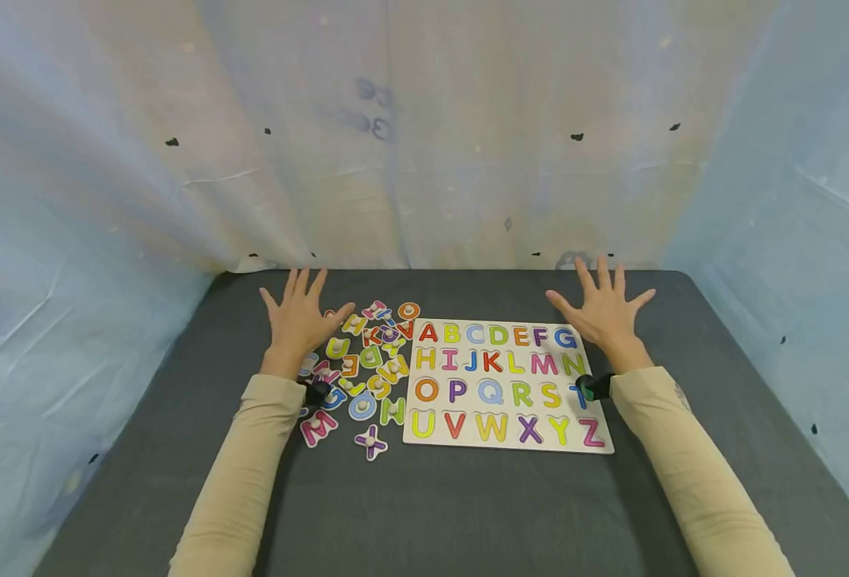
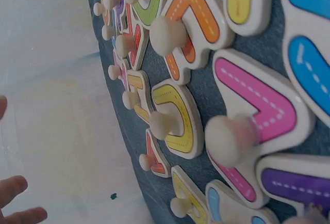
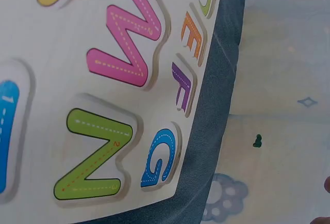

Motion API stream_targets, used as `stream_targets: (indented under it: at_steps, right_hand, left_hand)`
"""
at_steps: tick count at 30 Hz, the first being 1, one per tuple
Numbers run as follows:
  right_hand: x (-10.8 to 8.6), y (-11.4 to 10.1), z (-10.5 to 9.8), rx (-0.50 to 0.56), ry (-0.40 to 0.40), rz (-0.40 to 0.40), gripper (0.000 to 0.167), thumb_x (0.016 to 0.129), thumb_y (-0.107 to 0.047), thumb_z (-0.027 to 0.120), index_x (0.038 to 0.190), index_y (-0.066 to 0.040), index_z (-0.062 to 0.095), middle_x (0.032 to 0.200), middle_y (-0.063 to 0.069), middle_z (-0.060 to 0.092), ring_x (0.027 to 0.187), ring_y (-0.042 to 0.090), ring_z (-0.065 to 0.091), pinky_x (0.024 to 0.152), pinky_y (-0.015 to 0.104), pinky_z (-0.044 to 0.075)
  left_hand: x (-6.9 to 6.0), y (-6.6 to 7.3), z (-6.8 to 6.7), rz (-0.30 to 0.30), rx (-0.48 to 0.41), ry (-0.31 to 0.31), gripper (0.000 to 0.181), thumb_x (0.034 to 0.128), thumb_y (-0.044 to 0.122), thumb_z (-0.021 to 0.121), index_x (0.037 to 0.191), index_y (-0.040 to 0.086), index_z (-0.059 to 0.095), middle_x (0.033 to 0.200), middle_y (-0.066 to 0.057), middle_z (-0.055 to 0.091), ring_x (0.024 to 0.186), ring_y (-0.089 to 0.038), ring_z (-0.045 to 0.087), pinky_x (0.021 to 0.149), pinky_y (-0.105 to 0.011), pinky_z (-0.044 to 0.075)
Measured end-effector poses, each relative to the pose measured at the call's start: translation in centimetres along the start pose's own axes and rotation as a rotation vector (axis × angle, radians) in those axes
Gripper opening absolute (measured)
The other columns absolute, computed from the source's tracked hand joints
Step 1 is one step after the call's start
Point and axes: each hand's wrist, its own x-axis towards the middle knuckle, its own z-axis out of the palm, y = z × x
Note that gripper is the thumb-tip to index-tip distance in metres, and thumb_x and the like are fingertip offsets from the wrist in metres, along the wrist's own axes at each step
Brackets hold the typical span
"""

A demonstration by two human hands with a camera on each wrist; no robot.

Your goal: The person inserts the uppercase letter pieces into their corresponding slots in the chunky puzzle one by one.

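Alphabet board (image 1: 472, 393) right, loose letter pieces (image 1: 349, 365) left, on one table (image 1: 424, 513).
Board: four rows, A–G farthest, then H–N, O–T, U–Z nearest. Pieces: close-packed along the board's left side; O piece (image 1: 409, 311) at its far left corner, N piece (image 1: 392, 411) just beside its left edge towards the near end, X piece (image 1: 371, 442) foremost, M piece (image 1: 319, 428) left of X and slightly behind. Left hand (image 1: 299, 322): at the cluster's far left. Right hand (image 1: 602, 318): by the board's far right corner. Hanging sheet (image 1: 453, 160): behind the table.
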Motion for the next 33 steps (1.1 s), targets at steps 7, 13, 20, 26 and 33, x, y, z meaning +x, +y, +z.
stream_targets:
  at_steps: [7, 13, 20, 26, 33]
  right_hand:
    - [-1.0, 0.4, 0.5, 0.110, 0.038, -0.073, 0.077, 0.096, -0.057, 0.044, 0.154, -0.011, 0.021, 0.161, 0.024, 0.011, 0.147, 0.049, 0.011, 0.107, 0.079, 0.000]
    - [-2.7, 0.7, 0.9, 0.214, -0.039, -0.113, 0.069, 0.099, -0.038, 0.051, 0.151, -0.002, 0.024, 0.158, 0.028, 0.017, 0.143, 0.053, 0.017, 0.111, 0.072, 0.011]
    - [-4.9, 1.6, 1.2, 0.312, -0.134, -0.108, 0.068, 0.100, -0.039, 0.048, 0.151, -0.001, 0.026, 0.156, 0.030, 0.020, 0.143, 0.052, 0.018, 0.112, 0.068, 0.018]
    - [-6.4, 2.6, 1.8, 0.377, -0.200, -0.109, 0.065, 0.099, -0.037, 0.050, 0.150, -0.001, 0.029, 0.154, 0.031, 0.024, 0.142, 0.052, 0.022, 0.110, 0.069, 0.022]
    - [-7.5, 3.9, 2.5, 0.409, -0.300, -0.106, 0.068, 0.097, -0.039, 0.052, 0.149, -0.001, 0.030, 0.151, 0.033, 0.029, 0.137, 0.054, 0.028, 0.105, 0.069, 0.029]
  left_hand:
    - [-0.5, -1.1, -0.1, 0.021, -0.041, 0.020, 0.065, 0.0925, 0.043, 0.061, 0.146, 0.011, 0.042, 0.149, -0.020, 0.040, 0.138, -0.041, 0.037, 0.113, -0.064, 0.025]
    - [-0.7, -2.2, 0.3, -0.028, -0.087, 0.010, 0.048, 0.0917, 0.036, 0.064, 0.131, 0.009, 0.059, 0.130, -0.020, 0.057, 0.112, -0.037, 0.059, 0.088, -0.053, 0.050]
    - [-0.3, -3.3, 0.8, -0.125, -0.207, -0.073, 0.042, 0.0909, 0.035, 0.065, 0.123, 0.008, 0.065, 0.113, -0.018, 0.062, 0.105, -0.034, 0.060, 0.089, -0.052, 0.046]
    - [0.3, -4.0, 1.5, -0.168, -0.264, -0.140, 0.038, 0.0906, 0.034, 0.066, 0.119, 0.008, 0.068, 0.107, -0.016, 0.065, 0.095, -0.031, 0.059, 0.074, -0.040, 0.045]
    - [1.4, -4.5, 2.1, -0.224, -0.287, -0.210, 0.042, 0.0902, 0.037, 0.066, 0.119, 0.007, 0.068, 0.101, -0.014, 0.065, 0.082, -0.023, 0.054, 0.064, -0.028, 0.036]
